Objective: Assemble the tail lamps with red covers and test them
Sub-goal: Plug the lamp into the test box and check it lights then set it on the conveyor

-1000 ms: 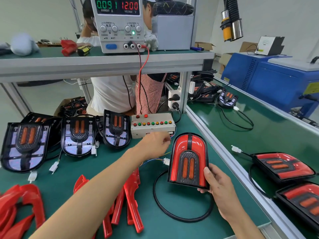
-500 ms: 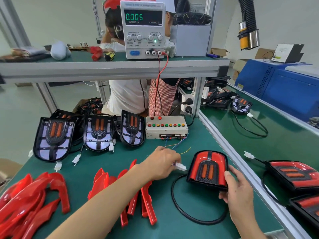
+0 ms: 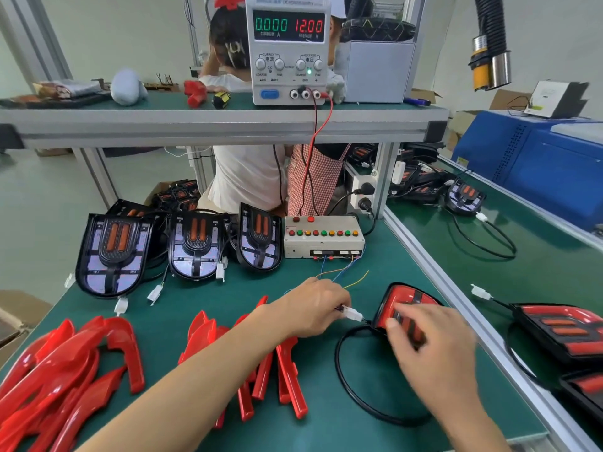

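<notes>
Two hands busy: left hand [image 3: 313, 308] pinches the white connector [image 3: 354, 314], while right hand [image 3: 430, 350], blurry, fingers curled, grips the red-covered tail lamp [image 3: 404, 296].

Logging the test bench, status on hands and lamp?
Left hand pinching white connector. Right hand on red-covered tail lamp, lamp on mat. Supply reads zero amps. Nothing blocking.

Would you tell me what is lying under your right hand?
A tail lamp with its red cover; the right hand hides its lower half. Its black cable loops out beside it.
</notes>
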`<state>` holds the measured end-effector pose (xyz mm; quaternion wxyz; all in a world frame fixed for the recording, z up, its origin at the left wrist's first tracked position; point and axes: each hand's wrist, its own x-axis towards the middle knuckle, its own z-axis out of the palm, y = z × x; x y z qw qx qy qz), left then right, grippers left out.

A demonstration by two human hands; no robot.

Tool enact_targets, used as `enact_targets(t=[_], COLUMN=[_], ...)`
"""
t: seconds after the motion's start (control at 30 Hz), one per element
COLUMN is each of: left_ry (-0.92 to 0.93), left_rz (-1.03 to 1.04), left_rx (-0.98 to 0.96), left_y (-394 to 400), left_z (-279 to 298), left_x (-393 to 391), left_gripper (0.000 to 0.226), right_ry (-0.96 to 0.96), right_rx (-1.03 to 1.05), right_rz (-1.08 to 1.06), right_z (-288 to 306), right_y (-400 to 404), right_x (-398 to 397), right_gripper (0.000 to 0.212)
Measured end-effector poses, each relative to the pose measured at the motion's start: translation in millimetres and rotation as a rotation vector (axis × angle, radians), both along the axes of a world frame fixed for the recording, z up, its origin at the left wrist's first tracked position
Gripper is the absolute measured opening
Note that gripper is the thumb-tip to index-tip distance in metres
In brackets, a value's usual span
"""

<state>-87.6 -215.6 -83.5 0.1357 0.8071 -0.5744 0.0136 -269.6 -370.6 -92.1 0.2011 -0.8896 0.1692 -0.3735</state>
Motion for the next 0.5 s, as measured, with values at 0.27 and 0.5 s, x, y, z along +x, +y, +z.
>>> enact_targets(t=[0.27,0.5], left_ry=[-0.077,-0.115], left_rz=[-0.022,-0.019], left_rx=[-0.091,-0.02], left_y=[8.3,9.8], left_z=[6.3,4.7], left_x=[-5.4,-7.7], left_gripper=[0.019,0.023], right_ry=[0.856,0.869], right_rx=[-0.515,-0.576], right_rz=[0.178,0.288], right_z=[43.0,36.8], right_y=[20.7,9.5], right_x=[76.8,81.8], right_gripper=[0.032,0.042])
